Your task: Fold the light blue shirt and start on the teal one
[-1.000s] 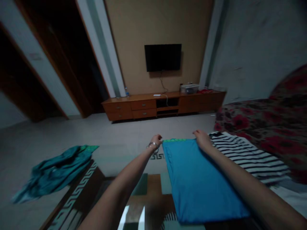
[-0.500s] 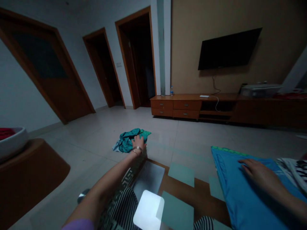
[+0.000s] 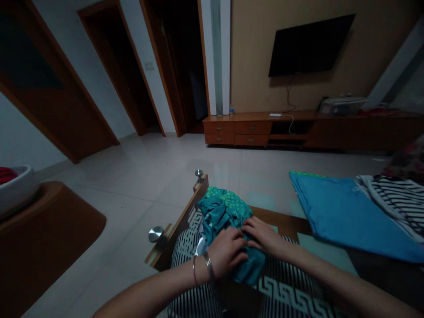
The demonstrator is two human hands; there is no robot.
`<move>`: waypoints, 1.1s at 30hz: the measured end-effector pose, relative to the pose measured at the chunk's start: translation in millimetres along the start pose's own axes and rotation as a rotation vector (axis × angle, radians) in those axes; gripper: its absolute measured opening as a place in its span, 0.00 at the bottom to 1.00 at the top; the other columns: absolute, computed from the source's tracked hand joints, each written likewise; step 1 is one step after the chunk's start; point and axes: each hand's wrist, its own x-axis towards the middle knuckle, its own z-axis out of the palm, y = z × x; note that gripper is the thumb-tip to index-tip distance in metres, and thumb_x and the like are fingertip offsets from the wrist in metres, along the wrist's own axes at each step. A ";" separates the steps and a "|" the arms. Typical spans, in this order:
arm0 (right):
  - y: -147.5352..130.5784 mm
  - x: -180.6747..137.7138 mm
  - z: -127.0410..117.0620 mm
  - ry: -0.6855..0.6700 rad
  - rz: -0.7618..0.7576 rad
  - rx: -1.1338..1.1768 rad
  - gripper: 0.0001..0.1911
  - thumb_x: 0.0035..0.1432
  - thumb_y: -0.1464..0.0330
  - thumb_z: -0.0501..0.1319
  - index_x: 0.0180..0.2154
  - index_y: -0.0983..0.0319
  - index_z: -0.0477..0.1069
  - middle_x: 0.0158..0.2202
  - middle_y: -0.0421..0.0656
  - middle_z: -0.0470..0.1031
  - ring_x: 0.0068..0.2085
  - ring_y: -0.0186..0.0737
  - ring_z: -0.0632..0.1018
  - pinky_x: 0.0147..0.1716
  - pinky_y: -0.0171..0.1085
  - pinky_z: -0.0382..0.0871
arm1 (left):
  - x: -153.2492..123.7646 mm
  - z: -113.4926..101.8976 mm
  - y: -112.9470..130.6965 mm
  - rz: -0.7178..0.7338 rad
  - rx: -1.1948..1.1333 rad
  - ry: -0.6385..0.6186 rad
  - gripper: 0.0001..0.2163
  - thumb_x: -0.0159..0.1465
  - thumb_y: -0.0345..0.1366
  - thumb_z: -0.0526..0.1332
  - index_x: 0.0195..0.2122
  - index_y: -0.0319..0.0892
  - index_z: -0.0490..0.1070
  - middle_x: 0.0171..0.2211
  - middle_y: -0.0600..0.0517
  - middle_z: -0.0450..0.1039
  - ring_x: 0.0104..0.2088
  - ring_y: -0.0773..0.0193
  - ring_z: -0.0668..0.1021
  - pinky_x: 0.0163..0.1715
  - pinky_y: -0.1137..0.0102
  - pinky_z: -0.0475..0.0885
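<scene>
Metal bangles (image 3: 208, 265) circle my left wrist; my left hand (image 3: 228, 251) curls its fingers over crumpled teal cloth (image 3: 213, 217) (its far end is patterned green), which lies on the glass-and-wood table (image 3: 281, 217). My right hand (image 3: 264, 236) bends its fingers there too; whether either pinches, I cannot tell. Rightward, smooth blue cloth (image 3: 344, 211) lies flat.
</scene>
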 end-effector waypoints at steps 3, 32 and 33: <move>-23.6 -11.5 8.3 -0.055 0.059 -0.090 0.08 0.60 0.67 0.55 0.38 0.61 0.71 0.40 0.47 0.72 0.42 0.44 0.72 0.41 0.40 0.66 | -17.4 -10.8 -15.9 -0.258 0.153 0.147 0.14 0.63 0.35 0.56 0.50 0.45 0.68 0.55 0.43 0.63 0.55 0.48 0.64 0.53 0.53 0.62; -92.0 -60.4 -66.6 0.415 0.231 0.224 0.08 0.61 0.64 0.53 0.32 0.61 0.66 0.28 0.40 0.69 0.30 0.36 0.70 0.30 0.35 0.63 | -160.5 -66.4 -56.9 -0.456 -0.001 0.561 0.09 0.53 0.28 0.54 0.35 0.41 0.68 0.30 0.53 0.71 0.30 0.64 0.73 0.32 0.71 0.67; -95.2 -68.3 -85.9 0.492 0.267 0.280 0.09 0.60 0.61 0.55 0.32 0.60 0.66 0.29 0.40 0.69 0.30 0.36 0.71 0.29 0.35 0.64 | -161.8 -80.0 -54.4 -0.489 -0.018 0.699 0.09 0.53 0.29 0.55 0.36 0.41 0.69 0.29 0.53 0.71 0.29 0.65 0.72 0.31 0.72 0.67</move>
